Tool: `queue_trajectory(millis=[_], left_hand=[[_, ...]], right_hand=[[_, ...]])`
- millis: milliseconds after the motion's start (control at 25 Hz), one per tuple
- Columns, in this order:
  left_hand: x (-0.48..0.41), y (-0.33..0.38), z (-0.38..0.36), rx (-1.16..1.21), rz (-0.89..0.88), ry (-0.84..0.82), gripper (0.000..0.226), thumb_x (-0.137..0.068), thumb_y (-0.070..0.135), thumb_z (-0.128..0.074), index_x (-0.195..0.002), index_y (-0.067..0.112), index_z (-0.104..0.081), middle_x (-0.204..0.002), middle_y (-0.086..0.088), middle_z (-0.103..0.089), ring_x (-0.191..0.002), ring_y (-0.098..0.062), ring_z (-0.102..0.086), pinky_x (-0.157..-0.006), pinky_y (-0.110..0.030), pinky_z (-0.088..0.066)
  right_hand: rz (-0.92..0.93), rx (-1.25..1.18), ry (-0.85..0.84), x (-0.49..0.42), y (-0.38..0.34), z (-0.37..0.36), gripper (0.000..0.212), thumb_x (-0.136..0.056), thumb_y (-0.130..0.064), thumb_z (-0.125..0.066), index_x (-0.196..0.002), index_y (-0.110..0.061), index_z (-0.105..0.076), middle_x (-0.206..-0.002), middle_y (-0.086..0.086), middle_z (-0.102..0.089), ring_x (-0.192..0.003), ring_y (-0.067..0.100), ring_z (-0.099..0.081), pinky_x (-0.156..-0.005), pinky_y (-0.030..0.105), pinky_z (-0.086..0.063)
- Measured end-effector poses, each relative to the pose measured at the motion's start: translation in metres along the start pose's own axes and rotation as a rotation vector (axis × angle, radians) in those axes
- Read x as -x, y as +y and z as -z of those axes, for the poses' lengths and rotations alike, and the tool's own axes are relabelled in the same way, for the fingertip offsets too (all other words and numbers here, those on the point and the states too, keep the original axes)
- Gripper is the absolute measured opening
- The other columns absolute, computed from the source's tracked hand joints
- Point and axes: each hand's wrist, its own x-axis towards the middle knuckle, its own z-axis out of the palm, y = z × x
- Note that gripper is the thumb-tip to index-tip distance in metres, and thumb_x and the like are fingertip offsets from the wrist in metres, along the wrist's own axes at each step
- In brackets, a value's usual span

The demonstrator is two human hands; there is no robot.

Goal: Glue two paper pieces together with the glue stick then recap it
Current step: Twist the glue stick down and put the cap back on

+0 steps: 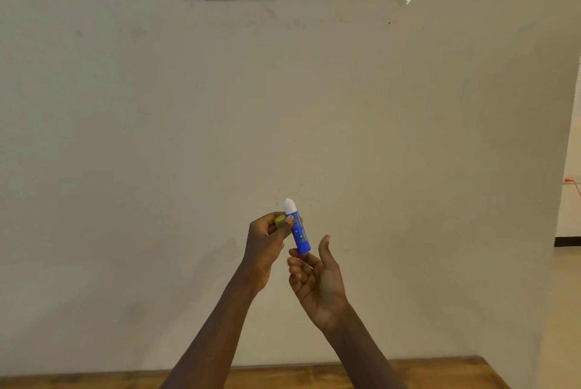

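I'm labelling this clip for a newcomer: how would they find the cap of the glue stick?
Start at the two hands raised before the pale wall. The left hand pinches the blue glue stick upright; the cap is the small yellow piece tucked in that same hand, left of the white tip.

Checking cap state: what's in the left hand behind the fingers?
A yellow cap, mostly covered by the left hand, which also holds the uncapped glue stick.
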Motion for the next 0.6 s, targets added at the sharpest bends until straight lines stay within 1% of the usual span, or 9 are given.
queue_trajectory(millis=[80,120,200,280,400,480,520,560,600], left_hand=[[0.002,-0.0014,-0.0024,-0.018,-0.012,-0.003,0.013,-0.088,0.015,-0.053,-0.086,0.006,-0.062,-0.088,-0.016,-0.056,-0.084,-0.024,-0.047,-0.076,-0.037,-0.037],[0.0022,-0.002,-0.0037,-0.026,-0.023,0.017,0.013,-0.088,0.015,-0.054,-0.086,0.005,-0.062,-0.086,-0.016,-0.055,-0.082,-0.024,-0.046,-0.075,-0.035,-0.038],[0.0004,-0.004,-0.0047,-0.04,-0.045,0.059,0.013,-0.088,0.014,-0.054,-0.086,0.003,-0.061,-0.082,-0.015,-0.053,-0.076,-0.023,-0.044,-0.066,-0.029,-0.038],[-0.0015,-0.006,-0.0049,-0.064,-0.065,0.099,0.014,-0.087,0.013,-0.055,-0.084,0.001,-0.061,-0.079,-0.015,-0.053,-0.069,-0.022,-0.042,-0.059,-0.026,-0.036],[-0.0001,-0.0093,-0.0071,-0.113,-0.074,0.151,0.012,-0.086,0.012,-0.057,-0.079,0.002,-0.06,-0.078,-0.016,-0.057,-0.069,-0.023,-0.044,-0.061,-0.026,-0.038],[0.0006,-0.0093,-0.0068,-0.095,-0.064,0.152,0.013,-0.086,0.013,-0.056,-0.081,0.002,-0.059,-0.079,-0.016,-0.055,-0.068,-0.023,-0.042,-0.059,-0.026,-0.037],[0.0004,-0.0082,-0.0056,-0.07,-0.053,0.135,0.014,-0.087,0.014,-0.056,-0.083,0.001,-0.059,-0.08,-0.016,-0.054,-0.069,-0.023,-0.041,-0.06,-0.027,-0.036],[0.0,-0.0063,-0.004,-0.039,-0.04,0.106,0.014,-0.087,0.014,-0.055,-0.084,0.001,-0.059,-0.082,-0.016,-0.053,-0.073,-0.024,-0.041,-0.063,-0.028,-0.036],[-0.0005,-0.0045,-0.0026,-0.016,-0.03,0.075,0.014,-0.087,0.014,-0.055,-0.086,0.001,-0.059,-0.085,-0.016,-0.054,-0.077,-0.024,-0.044,-0.068,-0.03,-0.037]], right_hand=[[0.006,-0.039,0.036,-0.0012,0.0011,-0.0008,0.039,-0.088,-0.035,-0.048,-0.076,0.0,-0.061,-0.045,0.004,-0.059,-0.034,0.006,-0.05,-0.036,0.013,-0.045],[0.025,-0.073,0.047,-0.0012,0.0032,-0.0018,0.033,-0.088,-0.029,-0.049,-0.078,0.0,-0.06,-0.047,0.004,-0.061,-0.035,0.005,-0.052,-0.037,0.013,-0.046],[0.086,-0.135,0.046,-0.0006,0.0053,-0.0027,0.02,-0.086,-0.016,-0.053,-0.08,0.001,-0.062,-0.059,0.009,-0.067,-0.046,0.008,-0.064,-0.045,0.015,-0.053],[0.166,-0.127,0.029,-0.0009,0.0059,-0.0013,0.008,-0.082,0.0,-0.056,-0.076,-0.001,-0.061,-0.076,0.014,-0.067,-0.06,0.016,-0.07,-0.055,0.02,-0.058],[0.264,0.007,0.125,-0.0003,0.0072,-0.0047,0.019,-0.075,0.013,-0.058,-0.069,-0.005,-0.055,-0.084,0.017,-0.062,-0.071,0.024,-0.067,-0.067,0.025,-0.057],[0.283,0.053,0.148,-0.0002,0.0073,-0.0044,0.015,-0.076,0.007,-0.06,-0.072,-0.007,-0.058,-0.083,0.016,-0.063,-0.073,0.024,-0.065,-0.066,0.023,-0.057],[0.243,0.034,0.121,0.001,0.0068,-0.0033,0.007,-0.079,-0.001,-0.061,-0.075,-0.007,-0.06,-0.081,0.016,-0.065,-0.071,0.022,-0.066,-0.064,0.022,-0.057],[0.173,0.0,0.088,0.0034,0.0053,-0.0029,0.011,-0.083,-0.014,-0.059,-0.077,-0.006,-0.062,-0.078,0.016,-0.068,-0.066,0.02,-0.068,-0.059,0.022,-0.058],[0.095,-0.037,0.068,0.004,0.0036,-0.0014,0.027,-0.085,-0.028,-0.056,-0.077,-0.003,-0.063,-0.072,0.014,-0.07,-0.059,0.017,-0.069,-0.054,0.02,-0.058]])
